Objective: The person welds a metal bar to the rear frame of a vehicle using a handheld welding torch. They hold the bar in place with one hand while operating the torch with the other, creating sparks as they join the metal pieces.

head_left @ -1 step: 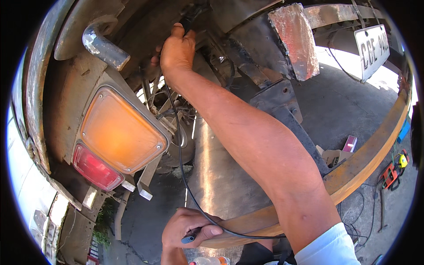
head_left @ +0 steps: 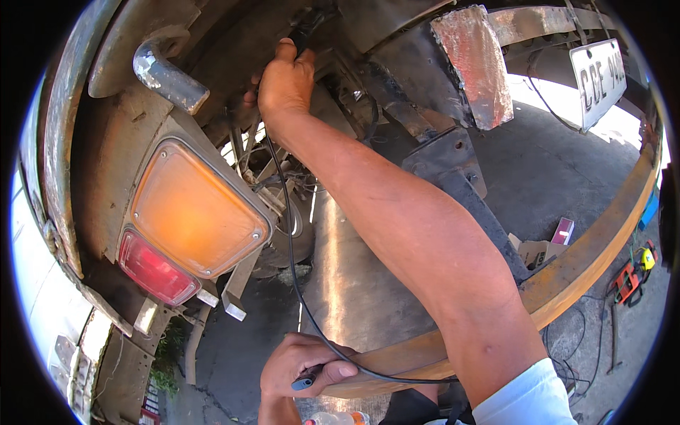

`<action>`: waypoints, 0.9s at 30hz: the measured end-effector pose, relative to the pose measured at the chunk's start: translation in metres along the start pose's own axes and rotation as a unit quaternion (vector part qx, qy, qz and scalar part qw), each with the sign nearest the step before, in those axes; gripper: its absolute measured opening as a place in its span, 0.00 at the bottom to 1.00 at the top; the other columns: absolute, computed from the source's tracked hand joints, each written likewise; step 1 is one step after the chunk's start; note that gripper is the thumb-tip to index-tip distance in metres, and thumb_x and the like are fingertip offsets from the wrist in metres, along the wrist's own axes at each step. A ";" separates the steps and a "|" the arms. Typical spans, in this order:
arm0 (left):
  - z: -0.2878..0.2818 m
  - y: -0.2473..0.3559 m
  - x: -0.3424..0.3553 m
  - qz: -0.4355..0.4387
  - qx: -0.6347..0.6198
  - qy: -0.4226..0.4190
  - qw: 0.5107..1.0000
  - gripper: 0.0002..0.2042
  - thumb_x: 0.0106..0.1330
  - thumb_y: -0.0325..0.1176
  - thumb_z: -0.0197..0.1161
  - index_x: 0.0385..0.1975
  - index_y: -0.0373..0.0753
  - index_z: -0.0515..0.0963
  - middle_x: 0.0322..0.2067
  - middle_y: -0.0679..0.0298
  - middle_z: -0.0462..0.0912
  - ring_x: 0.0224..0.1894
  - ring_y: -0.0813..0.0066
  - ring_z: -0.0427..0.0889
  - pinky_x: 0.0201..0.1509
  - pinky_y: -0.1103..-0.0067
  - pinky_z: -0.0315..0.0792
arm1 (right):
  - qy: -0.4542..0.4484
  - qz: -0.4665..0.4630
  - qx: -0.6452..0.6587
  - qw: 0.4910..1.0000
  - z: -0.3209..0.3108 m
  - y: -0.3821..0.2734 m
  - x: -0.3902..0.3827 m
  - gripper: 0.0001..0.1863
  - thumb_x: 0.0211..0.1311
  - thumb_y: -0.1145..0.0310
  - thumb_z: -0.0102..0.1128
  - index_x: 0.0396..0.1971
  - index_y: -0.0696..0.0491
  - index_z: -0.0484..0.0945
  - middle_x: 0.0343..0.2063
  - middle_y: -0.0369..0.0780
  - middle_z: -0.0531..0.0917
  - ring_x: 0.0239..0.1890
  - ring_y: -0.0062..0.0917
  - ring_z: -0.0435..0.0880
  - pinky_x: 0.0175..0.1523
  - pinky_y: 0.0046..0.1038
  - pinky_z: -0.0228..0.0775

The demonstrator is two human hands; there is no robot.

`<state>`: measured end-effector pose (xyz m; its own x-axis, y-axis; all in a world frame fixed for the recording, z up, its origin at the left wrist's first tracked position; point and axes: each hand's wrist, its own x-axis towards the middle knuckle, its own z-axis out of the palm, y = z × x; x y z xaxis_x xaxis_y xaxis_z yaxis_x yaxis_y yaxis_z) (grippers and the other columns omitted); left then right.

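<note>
My right hand reaches up beneath the vehicle body, its fingers closed around a black object whose kind is hard to make out in the shadow. A thin black cable hangs down from that hand and curves across my left hand towards the beam. Low in the view, my left hand rests against the rusty beam. Its fingers wrap round a short dark handle with a blue-grey end; the rest is hidden in the palm.
An orange and red tail lamp and a bent pipe stand left of my right arm. A licence plate hangs at right. On the floor are a cardboard box and a red-and-yellow tool. A clear bottle stands at the bottom.
</note>
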<state>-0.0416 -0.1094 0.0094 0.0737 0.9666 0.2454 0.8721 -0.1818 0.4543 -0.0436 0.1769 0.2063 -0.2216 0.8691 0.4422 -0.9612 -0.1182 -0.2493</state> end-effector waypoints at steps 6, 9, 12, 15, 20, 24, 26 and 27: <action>-0.001 -0.002 0.001 0.018 -0.004 -0.003 1.000 0.10 0.71 0.39 0.79 0.40 0.38 0.94 0.26 0.55 0.91 0.27 0.57 0.91 0.31 0.69 0.80 | 0.001 -0.001 0.001 1.000 0.001 -0.001 0.001 0.26 0.85 0.48 0.44 0.60 0.59 0.64 0.22 0.45 0.79 0.14 0.37 0.81 0.19 0.40 0.78; -0.003 -0.004 0.006 0.020 -0.001 -0.002 1.000 0.10 0.71 0.39 0.79 0.40 0.38 0.94 0.26 0.55 0.91 0.27 0.57 0.91 0.31 0.69 0.81 | -0.008 -0.005 -0.001 1.000 0.001 -0.006 0.004 0.25 0.83 0.50 0.44 0.60 0.59 0.64 0.24 0.45 0.79 0.16 0.35 0.80 0.23 0.41 0.79; -0.002 -0.005 0.006 0.021 -0.010 0.001 1.000 0.11 0.71 0.39 0.79 0.40 0.37 0.94 0.25 0.55 0.91 0.27 0.56 0.91 0.31 0.69 0.81 | -0.002 -0.004 -0.005 1.000 0.000 -0.009 0.003 0.25 0.83 0.50 0.45 0.60 0.58 0.64 0.25 0.46 0.80 0.16 0.35 0.81 0.23 0.40 0.79; -0.002 -0.006 0.005 0.021 -0.015 0.001 1.000 0.12 0.71 0.40 0.79 0.40 0.36 0.94 0.25 0.55 0.90 0.27 0.56 0.91 0.31 0.68 0.81 | 0.000 0.004 0.001 1.000 0.000 -0.008 0.002 0.25 0.82 0.50 0.46 0.59 0.58 0.64 0.26 0.47 0.80 0.16 0.34 0.81 0.23 0.40 0.80; -0.002 -0.009 0.005 0.021 -0.032 -0.001 0.999 0.13 0.70 0.41 0.80 0.40 0.35 0.94 0.25 0.53 0.91 0.27 0.55 0.92 0.31 0.68 0.81 | 0.001 0.003 0.001 1.000 -0.001 -0.006 0.003 0.25 0.82 0.50 0.47 0.60 0.58 0.64 0.26 0.48 0.80 0.17 0.34 0.82 0.22 0.40 0.81; -0.002 -0.008 0.005 0.023 -0.028 0.000 0.999 0.14 0.71 0.41 0.79 0.41 0.34 0.94 0.26 0.53 0.91 0.28 0.54 0.93 0.32 0.68 0.82 | 0.005 -0.005 -0.001 1.000 0.000 -0.004 0.002 0.25 0.83 0.50 0.47 0.59 0.58 0.64 0.27 0.48 0.81 0.17 0.35 0.82 0.22 0.40 0.82; -0.002 -0.006 0.005 0.009 -0.029 0.001 1.000 0.14 0.70 0.41 0.79 0.42 0.34 0.94 0.26 0.53 0.91 0.29 0.54 0.93 0.33 0.68 0.82 | 0.008 -0.004 -0.007 1.000 0.000 -0.001 0.003 0.24 0.82 0.50 0.47 0.59 0.58 0.64 0.27 0.48 0.81 0.16 0.35 0.82 0.22 0.40 0.82; -0.003 -0.005 0.006 0.012 -0.020 -0.003 1.000 0.14 0.70 0.41 0.79 0.42 0.34 0.94 0.27 0.53 0.92 0.29 0.53 0.93 0.33 0.67 0.83 | 0.011 -0.010 -0.014 1.000 0.000 0.001 0.003 0.25 0.82 0.50 0.48 0.58 0.58 0.64 0.27 0.48 0.82 0.16 0.35 0.82 0.22 0.40 0.82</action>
<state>-0.0471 -0.1035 0.0106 0.0985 0.9629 0.2513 0.8496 -0.2129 0.4826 -0.0449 0.1800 0.2075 -0.1987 0.8815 0.4284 -0.9601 -0.0873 -0.2656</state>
